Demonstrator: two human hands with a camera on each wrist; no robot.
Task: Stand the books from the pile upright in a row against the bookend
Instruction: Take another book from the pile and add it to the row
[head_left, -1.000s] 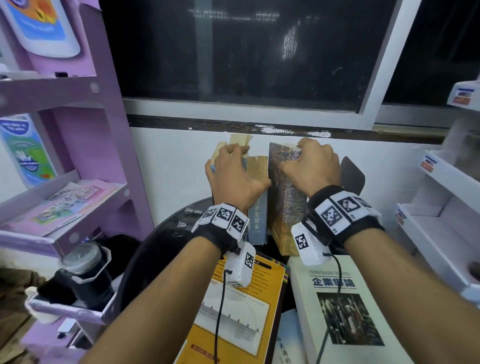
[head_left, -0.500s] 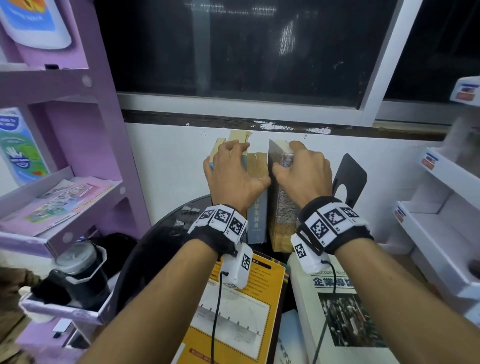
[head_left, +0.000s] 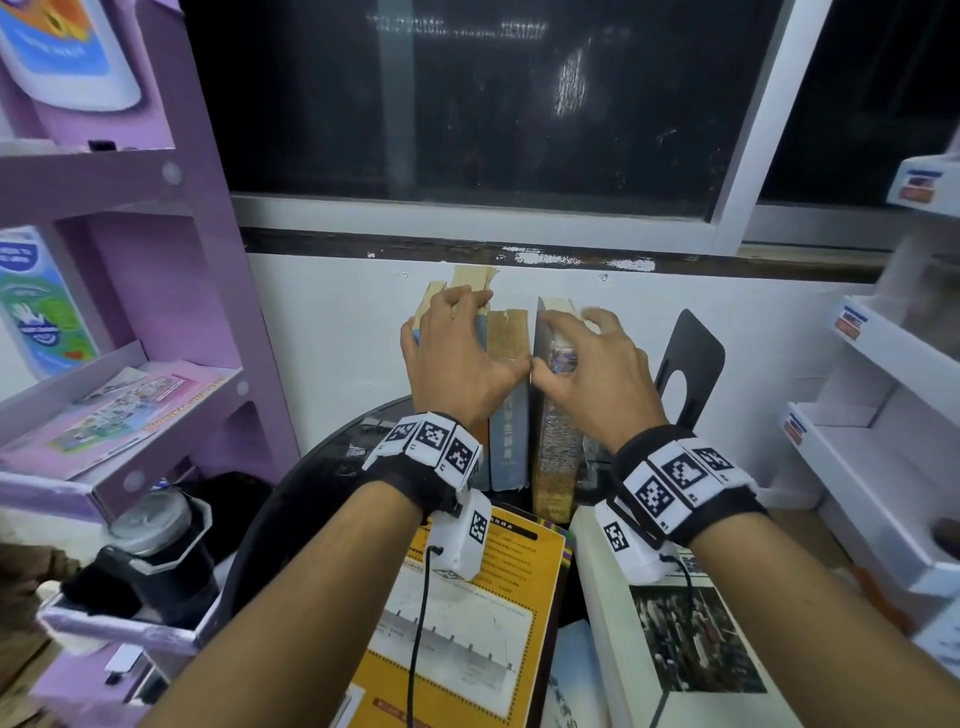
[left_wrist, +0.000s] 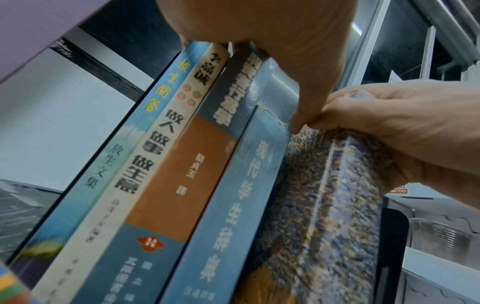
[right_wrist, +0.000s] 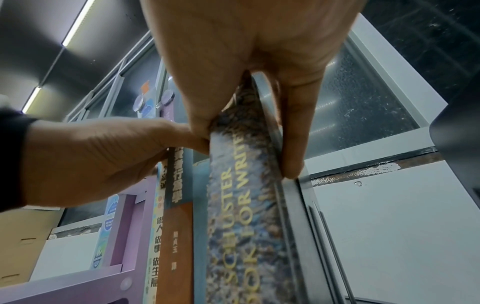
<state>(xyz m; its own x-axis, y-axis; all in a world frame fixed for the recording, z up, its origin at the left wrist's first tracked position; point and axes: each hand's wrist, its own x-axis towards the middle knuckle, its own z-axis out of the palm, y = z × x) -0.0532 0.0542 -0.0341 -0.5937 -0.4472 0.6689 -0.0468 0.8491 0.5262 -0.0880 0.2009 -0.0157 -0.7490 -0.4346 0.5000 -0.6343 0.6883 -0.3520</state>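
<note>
Speckled book (head_left: 555, 457) now upright, spine outward

Purple shelf (head_left: 197, 218) left, white rack (head_left: 872, 467) right, dark window (head_left: 493, 104) behind.

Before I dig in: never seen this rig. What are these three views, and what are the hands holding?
No robot here: a person wears three cameras. The head view looks down over both forearms; each wrist view looks along one hand from below.

The left hand grips the tops of a row of upright books standing on a dark round table by the white wall. The right hand pinches a thick speckled-cover book, held upright beside the row. A black metal bookend stands to its right; contact cannot be told.

Lying flat nearer the person: a yellow-orange paperback and a white book with a crowd photo.
</note>
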